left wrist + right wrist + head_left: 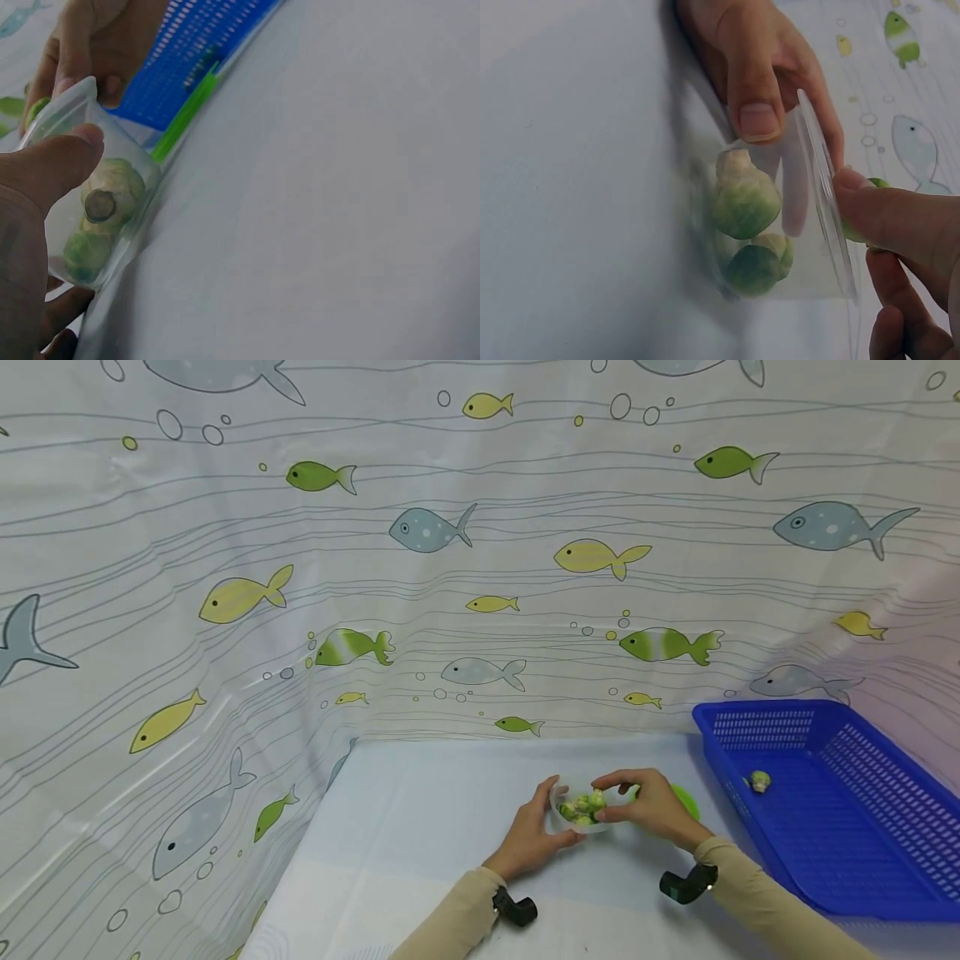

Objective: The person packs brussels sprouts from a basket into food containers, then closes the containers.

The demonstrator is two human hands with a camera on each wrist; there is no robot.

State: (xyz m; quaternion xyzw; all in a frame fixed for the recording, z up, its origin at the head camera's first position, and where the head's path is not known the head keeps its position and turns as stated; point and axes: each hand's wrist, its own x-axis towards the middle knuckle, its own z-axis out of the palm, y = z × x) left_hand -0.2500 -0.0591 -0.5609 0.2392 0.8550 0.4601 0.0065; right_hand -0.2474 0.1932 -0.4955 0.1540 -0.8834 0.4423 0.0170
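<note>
My left hand [528,837] grips a small clear plastic tub [826,199] by its side, thumb on the near wall and fingers round the far side. Several Brussels sprouts [746,202] lie inside, pale stem ends and green leaves showing through the wall in both wrist views. At the tub's open top, my right hand [654,808] pinches another Brussels sprout [853,231] between thumb and fingers. That sprout is mostly covered by the fingertips in the right wrist view.
A bright green lid [686,802] lies on the white table [420,827], partly behind my right hand. To the right stands a large blue perforated basket [870,835] with a loose sprout [760,781] in it. A fish-print curtain [480,635] hangs behind the table.
</note>
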